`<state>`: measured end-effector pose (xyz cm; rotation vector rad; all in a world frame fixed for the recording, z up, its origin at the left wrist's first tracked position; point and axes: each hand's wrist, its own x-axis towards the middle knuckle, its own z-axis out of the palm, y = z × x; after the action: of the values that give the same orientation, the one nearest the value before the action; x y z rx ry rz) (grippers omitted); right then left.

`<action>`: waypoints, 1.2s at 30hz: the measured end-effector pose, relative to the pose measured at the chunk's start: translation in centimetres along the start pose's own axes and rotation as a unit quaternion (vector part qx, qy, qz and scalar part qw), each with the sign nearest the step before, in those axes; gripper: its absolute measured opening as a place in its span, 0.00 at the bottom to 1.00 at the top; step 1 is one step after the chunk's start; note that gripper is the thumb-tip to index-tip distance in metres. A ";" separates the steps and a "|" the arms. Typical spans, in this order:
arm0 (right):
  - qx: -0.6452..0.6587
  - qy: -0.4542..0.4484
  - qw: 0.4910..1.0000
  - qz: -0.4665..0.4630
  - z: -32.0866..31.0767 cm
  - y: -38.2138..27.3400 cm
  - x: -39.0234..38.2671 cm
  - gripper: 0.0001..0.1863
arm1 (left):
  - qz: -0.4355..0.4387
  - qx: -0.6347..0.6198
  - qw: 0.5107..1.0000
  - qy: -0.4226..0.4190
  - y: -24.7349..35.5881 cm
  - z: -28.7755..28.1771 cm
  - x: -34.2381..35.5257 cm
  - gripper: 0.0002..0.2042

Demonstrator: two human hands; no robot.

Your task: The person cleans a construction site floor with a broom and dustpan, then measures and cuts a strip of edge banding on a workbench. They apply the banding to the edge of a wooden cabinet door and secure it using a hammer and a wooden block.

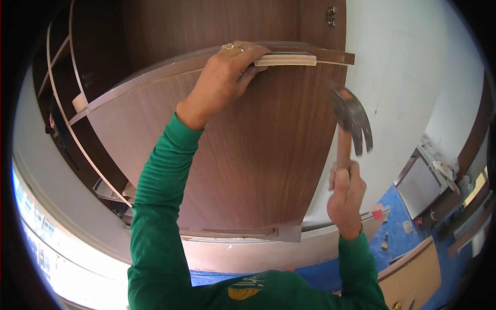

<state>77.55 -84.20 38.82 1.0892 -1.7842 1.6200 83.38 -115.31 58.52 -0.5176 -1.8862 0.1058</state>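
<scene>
My right hand [347, 199] is closed round the wooden handle of a claw hammer [351, 119]. The steel head is up, with the claw curving to the right, and is slightly blurred. It is apart from the wood. My left hand [222, 75], with rings on its fingers, grips a short flat block of layered wood [289, 60]. The block lies along the top edge of a brown wood-grain panel [268, 150], where a brown edge strip [338, 56] runs on past it to the right. The left fingertips are partly hidden.
Behind the panel stands a brown cabinet [206, 23] with a metal hinge [330, 16] at upper right. Open shelves [59, 98] are on the left, a pale wall [398, 77] on the right. Blue sheeting [390, 227] covers the floor, where a loose board [416, 274] lies.
</scene>
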 end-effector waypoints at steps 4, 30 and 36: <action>0.023 -0.015 0.999 -0.027 3.4 -0.5 2.9 0.19 | 0.018 -0.009 1.000 -0.013 -0.3 -0.6 0.1 0.22; -0.024 0.040 0.999 -0.001 9.5 -1.3 3.6 0.19 | 0.083 -0.026 0.996 0.022 -2.2 -2.6 -1.2 0.09; -0.077 0.035 0.996 -0.033 11.5 -2.1 3.8 0.20 | 0.085 0.016 0.996 0.015 -3.3 -3.6 -1.9 0.08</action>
<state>78.92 -96.22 41.05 0.9981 -1.7750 1.4383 86.20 -119.70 59.29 -0.6538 -1.8059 0.2398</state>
